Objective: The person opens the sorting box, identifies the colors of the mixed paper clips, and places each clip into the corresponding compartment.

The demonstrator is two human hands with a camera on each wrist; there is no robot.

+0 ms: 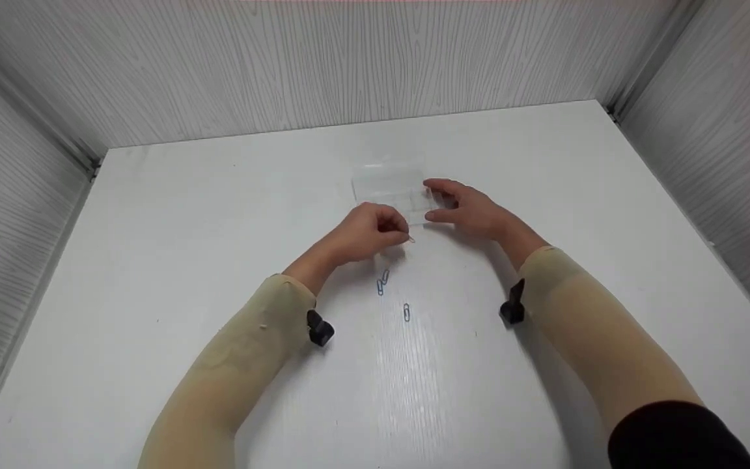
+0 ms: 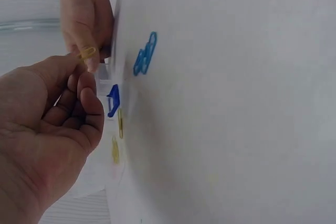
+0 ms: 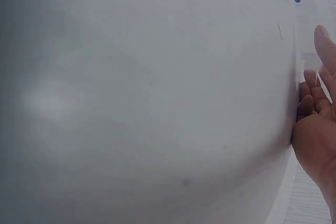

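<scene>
My left hand pinches a small yellowish-orange paper clip between thumb and forefinger, just in front of a clear plastic box. The box has thin dividers, and its transparent lid stands raised at the back. Around the box's right end, my right hand holds it, thumb at the front and fingers behind. Below the left hand, two blue paper clips lie close together on the table. A dark blue clip-like piece shows near the box; I cannot tell whether it is inside.
Another blue paper clip lies nearer to me on the white table. In the left wrist view, yellow paper clips are seen past the left hand. Wood-grained panels stand at the back and both sides.
</scene>
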